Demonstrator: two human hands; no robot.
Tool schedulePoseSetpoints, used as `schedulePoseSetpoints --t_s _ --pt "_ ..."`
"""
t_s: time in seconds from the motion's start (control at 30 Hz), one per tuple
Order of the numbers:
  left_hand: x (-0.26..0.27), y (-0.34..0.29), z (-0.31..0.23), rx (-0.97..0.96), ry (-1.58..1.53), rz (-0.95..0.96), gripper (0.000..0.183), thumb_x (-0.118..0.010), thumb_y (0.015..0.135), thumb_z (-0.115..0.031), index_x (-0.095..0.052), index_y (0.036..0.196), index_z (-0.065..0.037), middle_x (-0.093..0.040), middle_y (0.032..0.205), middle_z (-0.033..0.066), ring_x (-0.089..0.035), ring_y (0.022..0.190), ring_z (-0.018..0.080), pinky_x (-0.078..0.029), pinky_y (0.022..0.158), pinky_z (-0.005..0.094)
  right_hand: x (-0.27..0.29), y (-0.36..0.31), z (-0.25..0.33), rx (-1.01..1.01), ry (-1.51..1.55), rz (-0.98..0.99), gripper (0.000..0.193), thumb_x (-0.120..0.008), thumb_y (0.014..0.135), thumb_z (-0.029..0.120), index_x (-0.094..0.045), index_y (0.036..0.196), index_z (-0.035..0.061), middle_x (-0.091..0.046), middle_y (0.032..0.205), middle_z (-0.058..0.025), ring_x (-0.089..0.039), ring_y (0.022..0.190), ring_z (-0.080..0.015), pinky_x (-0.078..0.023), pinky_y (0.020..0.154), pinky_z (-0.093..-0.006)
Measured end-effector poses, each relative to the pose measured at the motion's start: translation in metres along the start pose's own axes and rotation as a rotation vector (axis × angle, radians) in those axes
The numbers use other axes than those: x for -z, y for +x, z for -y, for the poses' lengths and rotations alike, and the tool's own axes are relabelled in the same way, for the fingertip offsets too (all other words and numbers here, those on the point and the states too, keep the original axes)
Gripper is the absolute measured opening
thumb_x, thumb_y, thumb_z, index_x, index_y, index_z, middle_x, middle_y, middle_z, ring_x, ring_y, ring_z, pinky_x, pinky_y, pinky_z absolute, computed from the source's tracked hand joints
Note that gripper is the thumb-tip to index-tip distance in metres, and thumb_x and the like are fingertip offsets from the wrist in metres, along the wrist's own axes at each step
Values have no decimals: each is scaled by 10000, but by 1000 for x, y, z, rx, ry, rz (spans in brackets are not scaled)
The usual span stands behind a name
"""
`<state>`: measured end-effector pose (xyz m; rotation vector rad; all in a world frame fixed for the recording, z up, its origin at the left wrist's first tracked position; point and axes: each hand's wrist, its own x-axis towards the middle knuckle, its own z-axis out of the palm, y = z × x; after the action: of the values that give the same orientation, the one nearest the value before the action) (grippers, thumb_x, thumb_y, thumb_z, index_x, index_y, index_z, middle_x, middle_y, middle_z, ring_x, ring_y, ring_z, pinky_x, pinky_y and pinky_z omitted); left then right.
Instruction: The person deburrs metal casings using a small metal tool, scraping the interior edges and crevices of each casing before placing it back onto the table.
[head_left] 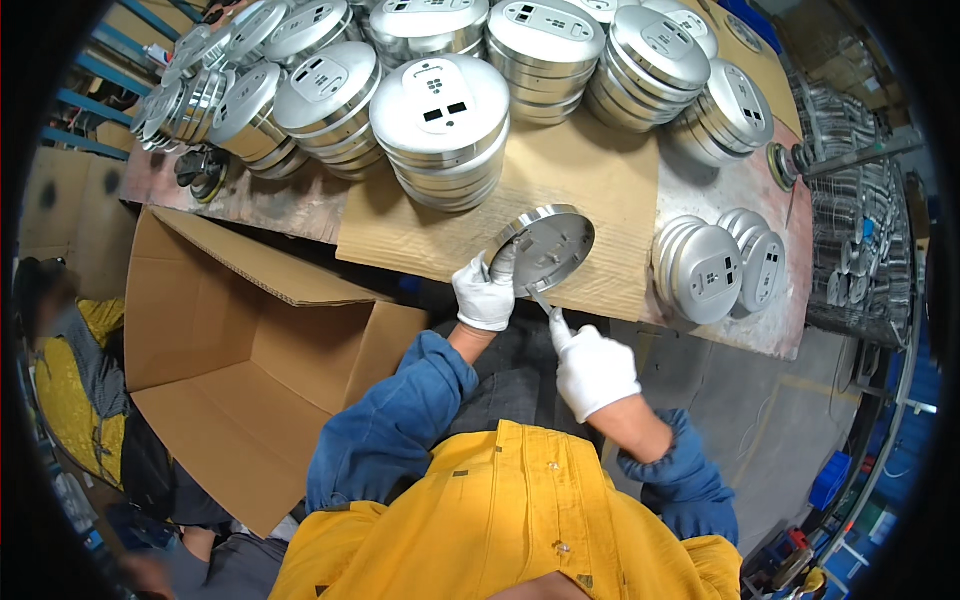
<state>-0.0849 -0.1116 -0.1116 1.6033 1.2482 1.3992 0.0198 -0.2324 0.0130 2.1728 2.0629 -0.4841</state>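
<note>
My left hand [485,290], in a white glove with one fingertip darkened, grips the left rim of a round silver metal cover [556,250]. The cover is tilted so its hollow inside faces me, above the table's near edge. A slim metal hand tool [540,298], perhaps a file or scraper, sits in my gloved right hand [597,372], with the index finger stretched along it. Its tip meets the cover's lower rim. Most of the tool's handle is hidden in my palm. Just beyond stands a stack of silver covers [440,130] with small dark cutouts on top.
More stacks of covers [545,60] crowd the table's far side. Two leaning rows of covers [700,270] lie at the right. Brown cardboard [600,190] lines the tabletop. An open cardboard box [250,340] stands at my left, near another person in yellow [75,400].
</note>
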Motion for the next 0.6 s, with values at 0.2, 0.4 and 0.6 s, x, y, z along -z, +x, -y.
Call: schedulePoseSetpoints --t_s 0.2,0.4,0.6 --pt "-6 10 -20 247 -29 7 407 -659 881 -337 -603 737 39 -510 521 73 -407 501 103 -381 493 303 -88 -14 -10 -118 263 -358 523 -549 850 115 -459 1364 143 -565 725 -122 -593 569 -291 -496 521 -399" --pt "8 11 -46 546 -222 212 482 -551 938 -410 -643 843 53 -595 677 37 -473 666 91 -446 633 294 -58 -21 -16 -541 1514 -801 635 -599 845 -47 -356 1423 53 -601 834 -7 -454 602 -51 -395 535 -168" --pt "12 -4 -73 705 -395 488 681 -350 949 -586 -624 929 37 -594 771 34 -468 737 92 -446 681 273 -10 -19 -16 -530 1661 -858 653 -624 846 -9 -338 1429 56 -624 899 -69 -444 489 -42 -358 396 -171"
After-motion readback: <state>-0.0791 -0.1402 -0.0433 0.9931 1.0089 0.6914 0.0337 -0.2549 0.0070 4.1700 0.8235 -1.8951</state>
